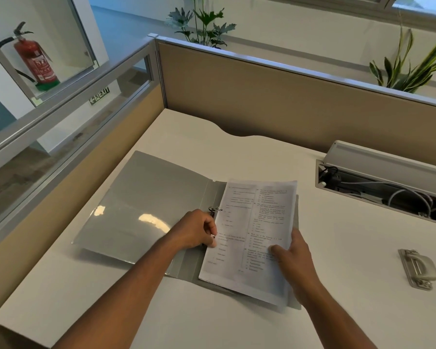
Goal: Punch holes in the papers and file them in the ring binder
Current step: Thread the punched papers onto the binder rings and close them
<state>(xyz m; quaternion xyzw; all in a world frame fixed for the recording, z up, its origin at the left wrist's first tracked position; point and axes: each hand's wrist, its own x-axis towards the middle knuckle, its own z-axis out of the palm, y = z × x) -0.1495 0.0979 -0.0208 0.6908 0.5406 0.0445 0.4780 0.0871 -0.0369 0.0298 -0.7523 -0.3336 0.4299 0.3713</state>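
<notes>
A grey ring binder [146, 202] lies open on the white desk [350, 248], its left cover spread flat. Printed papers [257, 230] lie over its right half, slightly lifted at the right edge. My left hand [196, 230] is at the binder's spine, fingers closed around the metal rings [215, 211] at the papers' left edge. My right hand [293, 253] grips the papers' right edge, thumb on top of the print. A beige hole punch [418, 269] sits on the desk to the right, apart from both hands.
An open cable tray [388, 192] with wires is set into the desk at the back right. Beige partition walls [275, 96] enclose the desk at the back and left. Plants stand behind the partition; a fire extinguisher [33, 59] is far left.
</notes>
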